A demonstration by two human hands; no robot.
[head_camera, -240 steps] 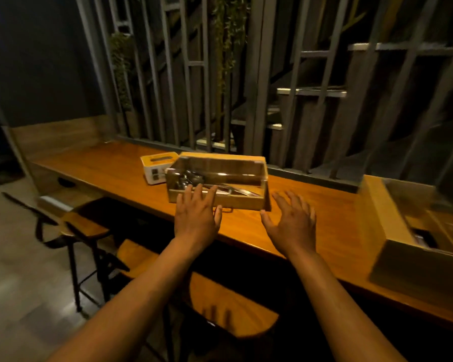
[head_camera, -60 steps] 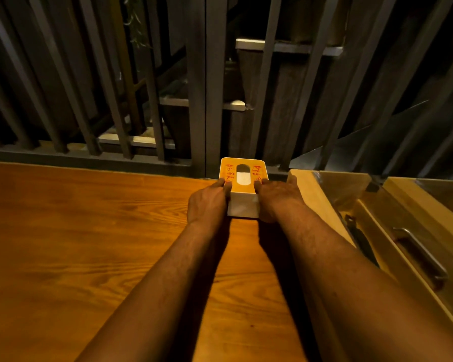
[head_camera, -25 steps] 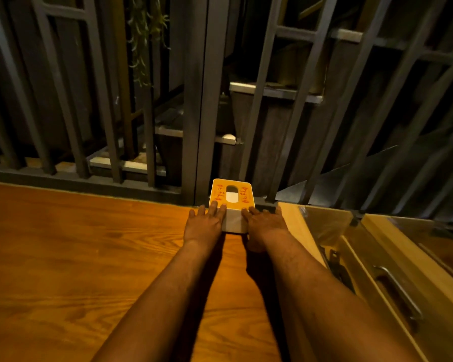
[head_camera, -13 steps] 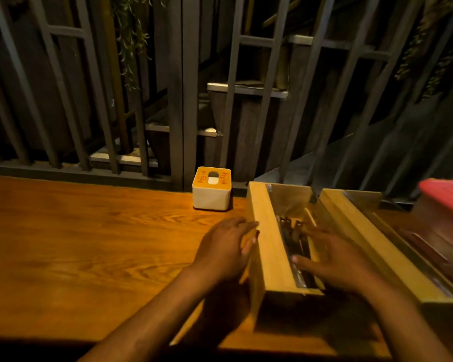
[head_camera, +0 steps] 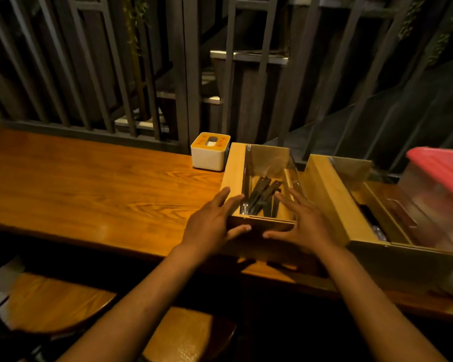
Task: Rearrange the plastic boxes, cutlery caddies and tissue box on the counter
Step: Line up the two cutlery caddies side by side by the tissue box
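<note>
Left hand (head_camera: 211, 225) and right hand (head_camera: 306, 223), both spread open and gripping nothing, flank the near end of the wooden cutlery caddy (head_camera: 236, 184); its long axis runs away across the counter (head_camera: 89, 184).

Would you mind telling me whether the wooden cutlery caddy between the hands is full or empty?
Partly filled: several dark cutlery handles lie in the near end of the cutlery caddy; its far end looks bare.
</note>
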